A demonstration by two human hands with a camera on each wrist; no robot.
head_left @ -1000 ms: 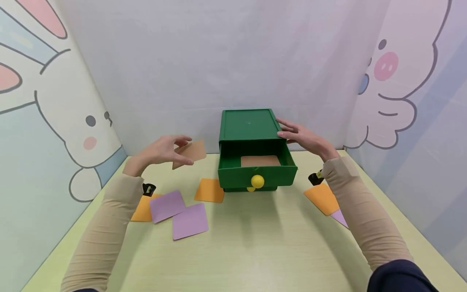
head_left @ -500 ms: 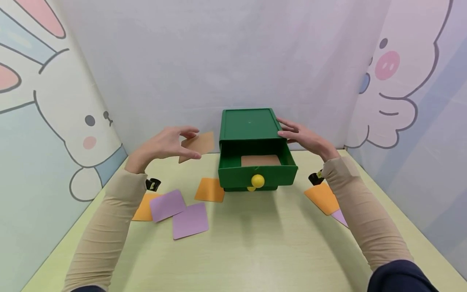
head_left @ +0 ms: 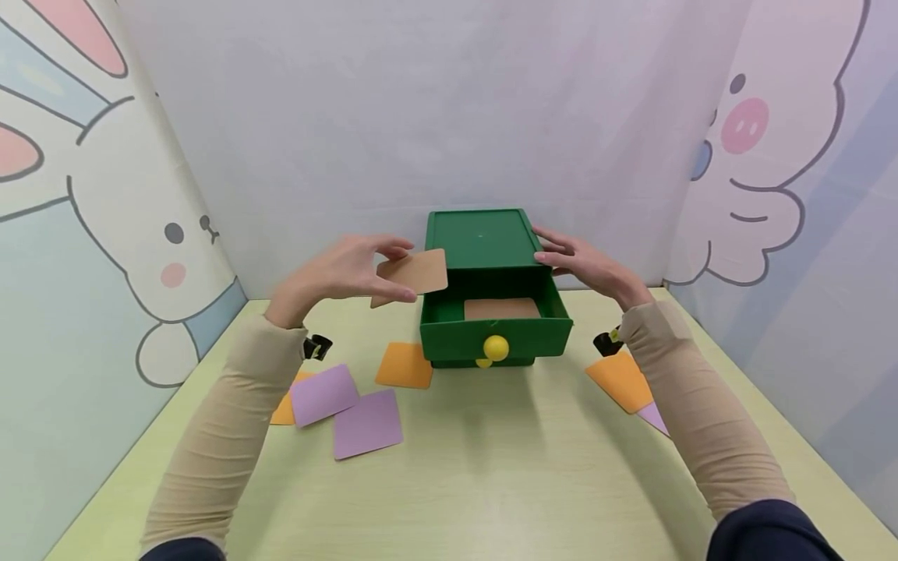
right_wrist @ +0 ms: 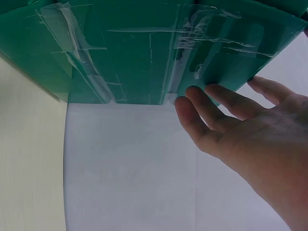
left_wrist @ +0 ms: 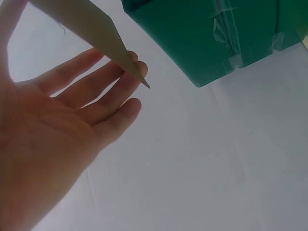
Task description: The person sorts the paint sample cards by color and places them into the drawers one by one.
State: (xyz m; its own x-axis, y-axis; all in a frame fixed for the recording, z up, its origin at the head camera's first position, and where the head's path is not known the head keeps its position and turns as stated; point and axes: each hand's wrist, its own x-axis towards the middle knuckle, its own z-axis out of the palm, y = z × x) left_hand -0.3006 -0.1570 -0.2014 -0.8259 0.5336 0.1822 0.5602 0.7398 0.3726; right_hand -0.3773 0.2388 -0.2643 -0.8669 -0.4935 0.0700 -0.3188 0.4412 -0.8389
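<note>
A brown card (head_left: 418, 271) is pinched between the thumb and fingers of my left hand (head_left: 351, 269), raised at the left side of the green drawer box (head_left: 480, 238). In the left wrist view the card (left_wrist: 91, 29) appears nearly edge-on against the fingers. The box's upper drawer (head_left: 456, 339) is pulled out, and another brown card (head_left: 501, 308) lies inside. A yellow round knob (head_left: 496, 347) sits on the drawer's front. My right hand (head_left: 589, 269) rests on the box's right side with its fingers extended; the right wrist view shows that hand (right_wrist: 250, 125) beside the taped green wall.
Two purple cards (head_left: 368, 425) lie on the table (head_left: 449, 483) at the left, partly over an orange card (head_left: 284, 409). Another orange card (head_left: 404, 365) lies by the box. At the right, an orange card (head_left: 621, 382) overlaps a purple one (head_left: 654, 419). A pale wall stands behind.
My left hand has moved right and slightly up with the brown card, which now overlaps the box's left edge in the head view. My right hand and the box have stayed put.
</note>
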